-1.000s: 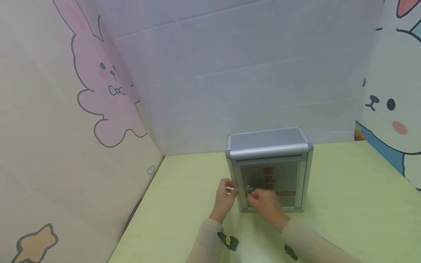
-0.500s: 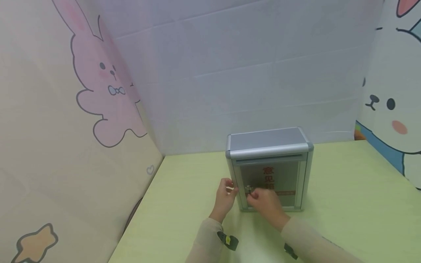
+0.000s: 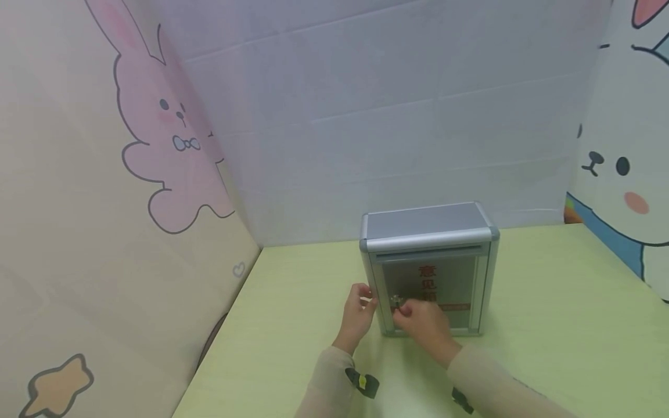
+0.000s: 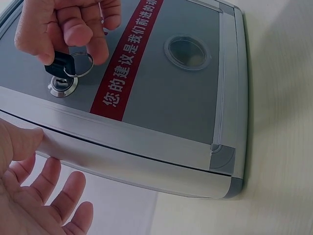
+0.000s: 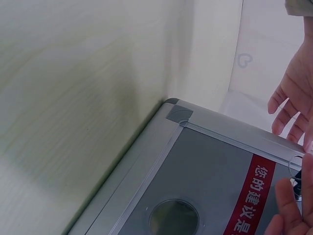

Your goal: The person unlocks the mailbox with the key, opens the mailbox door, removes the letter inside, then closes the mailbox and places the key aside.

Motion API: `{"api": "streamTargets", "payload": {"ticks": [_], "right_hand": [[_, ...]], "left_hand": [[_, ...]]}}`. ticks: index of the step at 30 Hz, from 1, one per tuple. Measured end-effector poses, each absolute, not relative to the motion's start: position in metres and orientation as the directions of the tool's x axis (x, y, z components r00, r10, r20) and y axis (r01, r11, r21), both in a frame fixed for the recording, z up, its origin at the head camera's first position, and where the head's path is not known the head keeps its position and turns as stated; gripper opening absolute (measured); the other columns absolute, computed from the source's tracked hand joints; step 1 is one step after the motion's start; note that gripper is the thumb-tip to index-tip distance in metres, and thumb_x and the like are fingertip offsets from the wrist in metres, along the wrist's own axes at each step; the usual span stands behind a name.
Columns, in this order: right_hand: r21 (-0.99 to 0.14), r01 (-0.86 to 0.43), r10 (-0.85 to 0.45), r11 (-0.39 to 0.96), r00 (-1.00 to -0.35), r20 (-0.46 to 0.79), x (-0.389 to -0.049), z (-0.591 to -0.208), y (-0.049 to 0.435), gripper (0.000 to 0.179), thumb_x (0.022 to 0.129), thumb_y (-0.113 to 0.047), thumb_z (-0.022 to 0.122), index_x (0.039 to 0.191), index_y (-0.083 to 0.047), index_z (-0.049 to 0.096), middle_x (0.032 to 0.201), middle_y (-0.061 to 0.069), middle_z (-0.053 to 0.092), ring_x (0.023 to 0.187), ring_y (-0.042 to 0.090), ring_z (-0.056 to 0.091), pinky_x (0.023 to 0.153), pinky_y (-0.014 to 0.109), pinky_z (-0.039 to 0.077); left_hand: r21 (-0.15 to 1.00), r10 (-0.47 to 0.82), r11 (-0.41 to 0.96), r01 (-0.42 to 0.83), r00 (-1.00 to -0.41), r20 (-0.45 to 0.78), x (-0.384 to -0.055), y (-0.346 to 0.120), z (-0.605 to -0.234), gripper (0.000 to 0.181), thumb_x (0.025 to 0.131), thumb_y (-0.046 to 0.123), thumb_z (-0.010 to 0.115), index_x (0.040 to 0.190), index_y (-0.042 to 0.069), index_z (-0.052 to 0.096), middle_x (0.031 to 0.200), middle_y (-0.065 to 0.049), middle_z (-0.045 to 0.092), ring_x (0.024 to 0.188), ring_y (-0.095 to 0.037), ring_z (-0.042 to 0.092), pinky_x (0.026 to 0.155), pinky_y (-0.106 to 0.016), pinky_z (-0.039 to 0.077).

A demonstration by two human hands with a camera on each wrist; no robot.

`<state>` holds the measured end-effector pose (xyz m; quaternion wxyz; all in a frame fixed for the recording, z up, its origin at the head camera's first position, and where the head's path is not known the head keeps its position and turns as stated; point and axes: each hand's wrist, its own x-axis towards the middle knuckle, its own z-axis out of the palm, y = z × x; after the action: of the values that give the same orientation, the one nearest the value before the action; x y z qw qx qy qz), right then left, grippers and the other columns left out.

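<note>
A grey suggestion box (image 3: 434, 229) with silver metal edges stands upright, its front door facing me. My right hand (image 3: 424, 325) pinches a black-headed key (image 4: 61, 64) by its head, right at the round lock (image 4: 62, 87) in the door. From the key hangs a metal ring (image 4: 80, 64), beside the curled fingers. My left hand (image 3: 358, 316) is at the box's left side; in the left wrist view its thumb lies on the metal edge while the other fingers spread loosely along the side. The right wrist view shows both hands at the box's lock side.
Pale yellow-green tabletop (image 3: 303, 278) surrounds the box. A slot (image 3: 428, 253) runs along the top of its front. A red strip (image 4: 124, 63) with white writing and a round window (image 4: 187, 52) are on the door. Cloth walls with cartoon animals (image 3: 157, 128) enclose the table.
</note>
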<state>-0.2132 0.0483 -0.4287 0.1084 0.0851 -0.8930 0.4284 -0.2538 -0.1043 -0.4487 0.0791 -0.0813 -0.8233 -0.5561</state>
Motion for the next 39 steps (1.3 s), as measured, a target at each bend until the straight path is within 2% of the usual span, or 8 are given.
{"api": "streamTargets", "payload": {"ticks": [14, 23, 30, 39], "right_hand": [[-0.725, -0.278, -0.069, 0.63, -0.95, 0.304, -0.2091, -0.4289, 0.0485, 0.011, 0.077, -0.01, 0.069, 0.067, -0.009, 0.063, 0.058, -0.004, 0.057, 0.049, 0.007, 0.043, 0.045, 0.023, 0.038], [-0.704, -0.304, -0.072, 0.642, -0.938, 0.339, -0.2114, -0.4315, 0.0475, 0.012, 0.076, -0.009, 0.068, 0.066, -0.009, 0.062, 0.056, -0.005, 0.054, 0.049, 0.006, 0.041, 0.045, 0.022, 0.037], [-0.69, -0.316, -0.069, 0.652, -0.93, 0.361, -0.2118, -0.4352, 0.0477, 0.013, 0.074, -0.008, 0.069, 0.064, -0.01, 0.061, 0.055, -0.006, 0.055, 0.048, 0.005, 0.041, 0.045, 0.021, 0.037], [-0.657, -0.342, -0.082, 0.672, -0.916, 0.394, -0.2072, -0.4336, 0.0482, 0.015, 0.073, -0.009, 0.069, 0.062, -0.011, 0.059, 0.054, -0.007, 0.051, 0.048, 0.005, 0.039, 0.045, 0.022, 0.036]], "left_hand": [[0.887, 0.051, 0.393, 0.24, -0.969, 0.24, -0.2513, -0.1056, -0.4511, 0.018, 0.089, -0.005, 0.059, 0.102, 0.001, 0.048, 0.101, -0.013, 0.057, 0.087, -0.025, 0.057, 0.072, -0.035, 0.05], [0.903, 0.042, 0.378, 0.206, -0.978, 0.206, -0.2515, -0.1053, -0.4497, 0.017, 0.09, -0.002, 0.058, 0.104, 0.002, 0.048, 0.103, -0.011, 0.057, 0.089, -0.024, 0.056, 0.072, -0.034, 0.05], [0.898, 0.042, 0.384, 0.216, -0.975, 0.217, -0.2525, -0.1048, -0.4507, 0.017, 0.09, -0.003, 0.058, 0.102, 0.002, 0.048, 0.102, -0.011, 0.057, 0.088, -0.023, 0.056, 0.071, -0.032, 0.049], [0.896, 0.028, 0.381, 0.229, -0.971, 0.237, -0.25, -0.1038, -0.4478, 0.018, 0.088, -0.005, 0.058, 0.101, 0.001, 0.048, 0.1, -0.012, 0.058, 0.087, -0.025, 0.057, 0.073, -0.036, 0.05]]}}
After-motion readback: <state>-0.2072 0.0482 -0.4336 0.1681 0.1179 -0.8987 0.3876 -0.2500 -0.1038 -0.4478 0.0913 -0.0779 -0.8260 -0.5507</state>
